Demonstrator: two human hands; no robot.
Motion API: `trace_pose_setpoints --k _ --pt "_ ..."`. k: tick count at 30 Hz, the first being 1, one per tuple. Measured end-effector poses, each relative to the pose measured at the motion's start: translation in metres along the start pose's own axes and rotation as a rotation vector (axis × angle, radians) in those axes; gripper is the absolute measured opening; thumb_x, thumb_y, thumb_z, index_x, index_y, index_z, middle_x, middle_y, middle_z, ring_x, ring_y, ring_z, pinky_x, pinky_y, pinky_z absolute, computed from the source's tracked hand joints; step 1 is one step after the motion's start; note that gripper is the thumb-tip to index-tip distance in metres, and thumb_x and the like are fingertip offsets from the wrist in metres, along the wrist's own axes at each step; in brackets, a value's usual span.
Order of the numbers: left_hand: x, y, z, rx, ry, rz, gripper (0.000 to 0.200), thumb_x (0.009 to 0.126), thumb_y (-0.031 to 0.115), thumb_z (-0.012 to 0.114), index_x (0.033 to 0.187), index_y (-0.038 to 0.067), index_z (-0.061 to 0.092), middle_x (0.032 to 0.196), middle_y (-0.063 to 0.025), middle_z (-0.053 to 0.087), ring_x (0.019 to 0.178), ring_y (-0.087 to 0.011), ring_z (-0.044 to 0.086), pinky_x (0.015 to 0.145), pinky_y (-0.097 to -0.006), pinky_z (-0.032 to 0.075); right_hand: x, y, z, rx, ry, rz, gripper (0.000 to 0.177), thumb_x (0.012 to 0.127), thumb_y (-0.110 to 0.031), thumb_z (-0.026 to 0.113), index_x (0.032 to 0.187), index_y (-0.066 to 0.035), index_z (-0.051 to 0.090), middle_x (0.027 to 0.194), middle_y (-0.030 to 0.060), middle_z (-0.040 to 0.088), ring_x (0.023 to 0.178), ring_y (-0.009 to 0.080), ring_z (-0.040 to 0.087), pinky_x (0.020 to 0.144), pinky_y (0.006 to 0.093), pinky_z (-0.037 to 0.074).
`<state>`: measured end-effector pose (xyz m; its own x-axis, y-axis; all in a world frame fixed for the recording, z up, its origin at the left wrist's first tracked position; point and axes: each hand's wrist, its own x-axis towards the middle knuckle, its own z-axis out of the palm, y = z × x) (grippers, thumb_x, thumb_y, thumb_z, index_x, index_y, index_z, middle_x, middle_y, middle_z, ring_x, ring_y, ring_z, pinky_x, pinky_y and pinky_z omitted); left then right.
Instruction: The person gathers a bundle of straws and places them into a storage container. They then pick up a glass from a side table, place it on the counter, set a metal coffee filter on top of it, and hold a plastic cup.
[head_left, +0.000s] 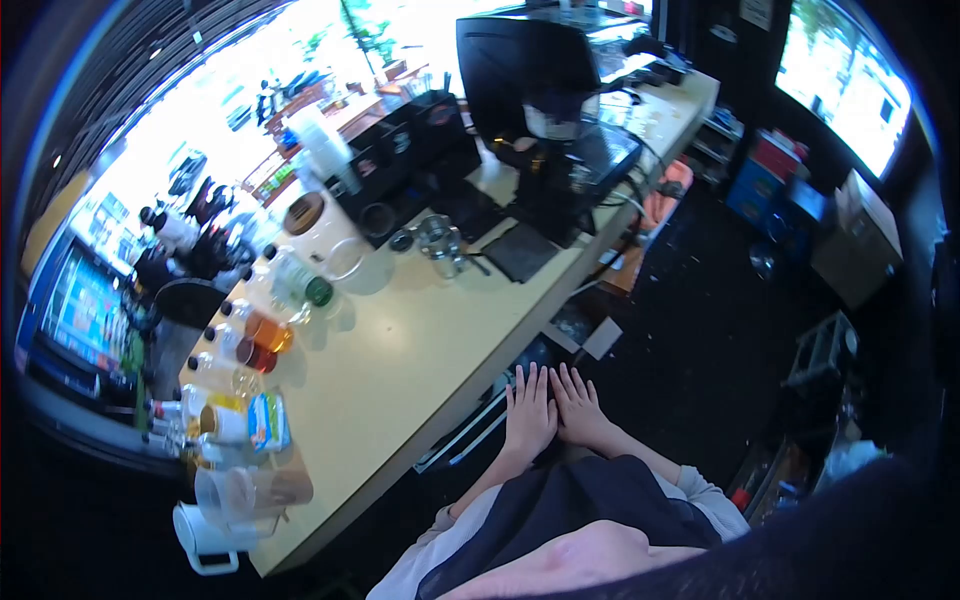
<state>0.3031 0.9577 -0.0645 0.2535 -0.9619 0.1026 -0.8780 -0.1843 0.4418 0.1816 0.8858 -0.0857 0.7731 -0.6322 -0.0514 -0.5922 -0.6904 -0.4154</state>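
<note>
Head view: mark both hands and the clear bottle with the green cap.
left hand [528,415], head view, back of the hand.
right hand [582,408], head view, back of the hand.
clear bottle with green cap [318,291], head view, on the cap.

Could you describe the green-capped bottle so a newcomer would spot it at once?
Start at the pale counter. A row of bottles lines its window-side edge, and the green-capped bottle lies at the end nearest the black monitor. Its neighbours have dark caps.

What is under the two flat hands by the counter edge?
Around the left hand and right hand, only dark floor and the pale counter edge show. Whatever lies directly beneath the palms is covered.
</note>
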Motion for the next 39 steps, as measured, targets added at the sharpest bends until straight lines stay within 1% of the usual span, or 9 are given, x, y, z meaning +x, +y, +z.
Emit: trace_pose_setpoints --k 10,14,19,22,26,29,31,37,39 --pt "0.052 0.080 0.052 0.147 -0.261 0.282 0.069 0.085 0.009 0.048 0.147 0.000 0.018 0.151 -0.0166 0.024 0.142 -0.0400 0.014 0.111 -0.0582 0.018 -0.040 0.073 -0.064 0.021 0.186 0.170 0.091 0.074 -0.019 0.061 0.149 -0.004 0.012 0.153 0.0228 0.013 0.142 0.0397 0.013 0.109 0.0613 0.015" --pt "0.081 0.134 0.077 0.264 -0.309 0.421 0.076 0.080 0.014 0.056 0.146 -0.001 0.021 0.151 -0.0177 0.023 0.142 -0.0400 0.012 0.111 -0.0573 0.018 -0.058 0.117 -0.088 -0.080 0.213 0.210 0.094 0.068 -0.013 0.063 0.148 -0.004 0.015 0.153 0.0240 0.011 0.143 0.0405 0.009 0.111 0.0601 0.011" --pt "0.123 0.208 0.110 0.324 -0.289 0.554 0.083 0.077 0.022 0.062 0.146 0.000 0.021 0.151 -0.0168 0.023 0.142 -0.0387 0.012 0.112 -0.0557 0.017 -0.078 0.191 -0.128 -0.123 0.265 0.277 0.091 0.069 -0.012 0.063 0.149 -0.009 0.019 0.154 0.0236 0.009 0.143 0.0392 0.005 0.111 0.0594 0.008" --pt "0.149 0.243 0.136 0.248 -0.404 0.597 0.083 0.079 0.027 0.060 0.147 0.002 0.021 0.153 -0.0169 0.020 0.143 -0.0386 0.008 0.113 -0.0552 0.012 -0.085 0.236 -0.145 -0.163 0.325 0.329 0.085 0.072 -0.013 0.062 0.148 -0.012 0.024 0.154 0.0224 0.008 0.144 0.0380 0.005 0.112 0.0587 0.008" --pt "0.181 0.274 0.186 0.226 -0.254 0.722 0.076 0.082 0.031 0.057 0.148 0.009 0.024 0.153 -0.0181 0.019 0.143 -0.0399 0.006 0.114 -0.0551 0.008 -0.088 0.288 -0.169 -0.230 0.404 0.153 0.079 0.077 -0.015 0.061 0.148 -0.017 0.027 0.155 0.0207 0.007 0.144 0.0363 0.004 0.112 0.0575 0.006" --pt "0.202 0.304 0.197 0.223 -0.273 0.693 0.077 0.082 0.032 0.058 0.147 0.007 0.024 0.153 -0.0179 0.019 0.143 -0.0392 0.006 0.114 -0.0551 0.007 -0.090 0.321 -0.184 -0.271 0.464 0.065 0.076 0.080 -0.017 0.059 0.148 -0.019 0.025 0.156 0.0186 0.008 0.145 0.0343 0.003 0.113 0.0560 0.005" --pt "0.215 0.325 0.188 0.178 -0.374 0.601 0.079 0.082 0.032 0.058 0.147 0.006 0.023 0.153 -0.0177 0.019 0.143 -0.0387 0.007 0.114 -0.0562 0.009 -0.088 0.340 -0.195 -0.228 0.268 0.221 0.075 0.082 -0.019 0.058 0.149 -0.021 0.024 0.156 0.0184 0.009 0.145 0.0337 0.003 0.113 0.0563 0.006" --pt "0.260 0.344 0.196 0.241 -0.128 0.329 0.080 0.083 0.030 0.055 0.147 -0.001 0.018 0.154 -0.0177 0.015 0.144 -0.0378 0.006 0.110 -0.0614 0.012 -0.060 0.385 -0.205 -0.097 0.423 0.148 0.069 0.084 -0.019 0.055 0.148 -0.016 0.028 0.156 0.0112 0.016 0.144 0.0323 0.010 0.112 0.0556 0.008" --pt "0.285 0.348 0.201 0.255 -0.154 0.308 0.079 0.084 0.028 0.052 0.146 -0.004 0.017 0.155 -0.0178 0.014 0.144 -0.0380 0.005 0.110 -0.0619 0.012 -0.046 0.398 -0.210 -0.108 0.444 0.148 0.067 0.086 -0.019 0.052 0.148 -0.016 0.027 0.156 0.0112 0.017 0.144 0.0316 0.012 0.112 0.0549 0.009"
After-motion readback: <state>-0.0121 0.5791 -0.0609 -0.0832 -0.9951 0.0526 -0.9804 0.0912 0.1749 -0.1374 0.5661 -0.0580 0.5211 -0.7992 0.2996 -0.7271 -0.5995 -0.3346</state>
